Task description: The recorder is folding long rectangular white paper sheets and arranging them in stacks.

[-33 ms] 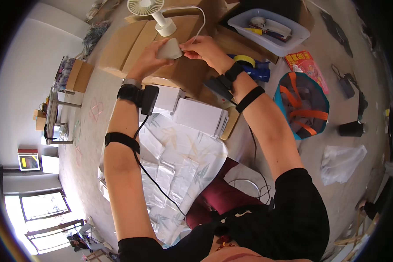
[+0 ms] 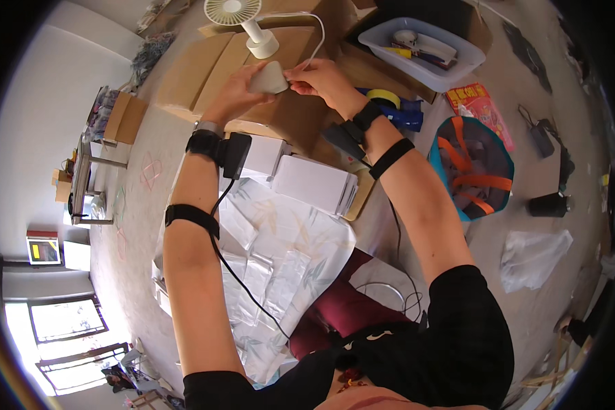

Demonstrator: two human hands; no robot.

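My left hand (image 2: 239,92) is closed around a flat, off-white block with rounded corners (image 2: 269,78), which looks like a power bank. At the block's right edge, my right hand (image 2: 319,78) pinches the end of a white cable (image 2: 321,41). Whether the plug sits in the block cannot be made out, as the fingers cover it. The cable loops up and back behind a small white fan (image 2: 263,44), which stands on a cardboard box (image 2: 215,65) just beyond my hands.
White boxes (image 2: 314,183) and a patterned sheet (image 2: 314,236) lie nearer me. Right of my hands are yellow tape (image 2: 384,98), a pale plastic tub (image 2: 436,76) with tools, and a teal bag (image 2: 436,164) with orange handles. A black cylinder (image 2: 548,205) and clear plastic (image 2: 536,260) lie farther right.
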